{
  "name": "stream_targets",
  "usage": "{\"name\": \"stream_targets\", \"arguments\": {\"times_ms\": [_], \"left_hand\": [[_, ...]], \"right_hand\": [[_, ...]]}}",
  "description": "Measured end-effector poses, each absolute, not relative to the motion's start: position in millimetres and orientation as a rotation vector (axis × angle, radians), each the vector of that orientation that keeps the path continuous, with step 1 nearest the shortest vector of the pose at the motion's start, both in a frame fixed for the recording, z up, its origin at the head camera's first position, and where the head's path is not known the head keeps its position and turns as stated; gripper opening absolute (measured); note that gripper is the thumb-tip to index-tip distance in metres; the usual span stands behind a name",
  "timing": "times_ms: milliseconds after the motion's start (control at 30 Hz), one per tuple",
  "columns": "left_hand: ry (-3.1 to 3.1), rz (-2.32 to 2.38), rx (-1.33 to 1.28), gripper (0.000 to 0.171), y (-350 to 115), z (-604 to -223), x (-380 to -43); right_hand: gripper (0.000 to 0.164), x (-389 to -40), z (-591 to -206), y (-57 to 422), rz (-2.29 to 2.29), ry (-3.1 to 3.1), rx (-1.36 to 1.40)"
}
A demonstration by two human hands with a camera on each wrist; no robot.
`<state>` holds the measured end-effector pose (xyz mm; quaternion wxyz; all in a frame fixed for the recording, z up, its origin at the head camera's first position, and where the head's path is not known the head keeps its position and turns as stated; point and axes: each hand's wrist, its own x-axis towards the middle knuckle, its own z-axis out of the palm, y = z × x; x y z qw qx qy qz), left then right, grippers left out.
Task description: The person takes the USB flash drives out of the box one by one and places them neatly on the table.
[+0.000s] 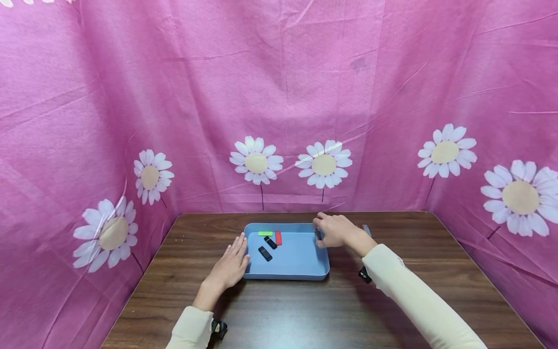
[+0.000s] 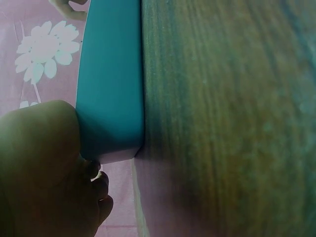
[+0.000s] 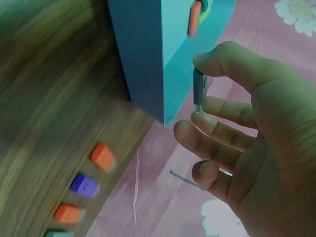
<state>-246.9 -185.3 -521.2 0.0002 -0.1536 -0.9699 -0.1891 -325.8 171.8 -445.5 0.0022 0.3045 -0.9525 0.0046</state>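
Note:
My right hand (image 1: 336,231) pinches a dark USB flash drive (image 3: 199,90) between thumb and fingertips, at the right rim of a blue tray (image 1: 301,277). The drive hangs upright in the right wrist view, its pale end downward. My left hand (image 1: 229,264) rests against the tray's left side with its fingers straight. Inside the tray lie two black flash drives, one nearer the front (image 1: 265,253) and another black flash drive (image 1: 270,242) behind it. A green stick (image 1: 265,233) and a red stick (image 1: 278,237) lie toward the back wall.
Several small sticks stand in a row on the wooden table (image 1: 279,310) right of the tray, among them an orange stick (image 3: 102,157) and a purple stick (image 3: 84,185). My right forearm partly covers them in the head view. A pink flowered cloth (image 1: 287,97) surrounds the table.

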Motion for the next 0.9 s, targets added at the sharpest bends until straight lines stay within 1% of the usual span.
{"name": "stream_targets", "arguments": {"times_ms": [467, 667, 900], "left_hand": [[-3.033, -0.606, -0.487, 0.059, -185.7, -521.0, -246.7], [-3.043, -0.608, -0.488, 0.059, -186.1, -520.6, -246.7], [-3.046, -0.612, -0.486, 0.059, -185.9, -519.7, -245.9]], "right_hand": [[0.041, -325.2, -442.9, 224.0, 0.096, -2.908, 0.899], [0.047, -324.8, -444.5, 246.5, 0.072, -2.898, 0.848], [0.047, -323.1, -444.6, 267.0, 0.053, -2.896, 0.821]]}}
